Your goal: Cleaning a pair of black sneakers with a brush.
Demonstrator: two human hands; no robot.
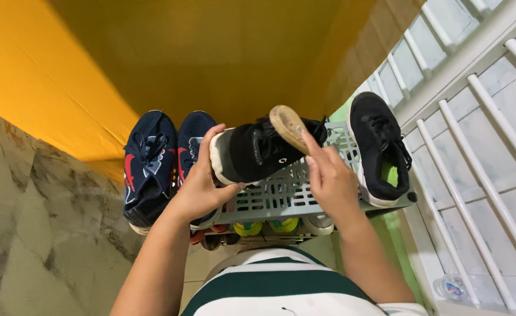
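Note:
My left hand [202, 184] grips the toe end of a black sneaker with a white sole [252, 153], held sideways above a grey slotted shoe rack [281, 196]. My right hand [327, 175] pinches a tan insole [289, 126] that sticks out of the shoe's opening. A second black sneaker [378, 146] lies on the rack's right end. Two navy sneakers with red marks [152, 164] sit on its left end, the nearer one partly hidden behind my left hand.
A yellow wall [152, 58] rises behind the rack. A white railing [480, 152] runs along the right. Lower shelves hold several shoes [267, 227]. A plastic bottle [452, 288] lies at the bottom right. Marble floor [41, 234] spreads to the left.

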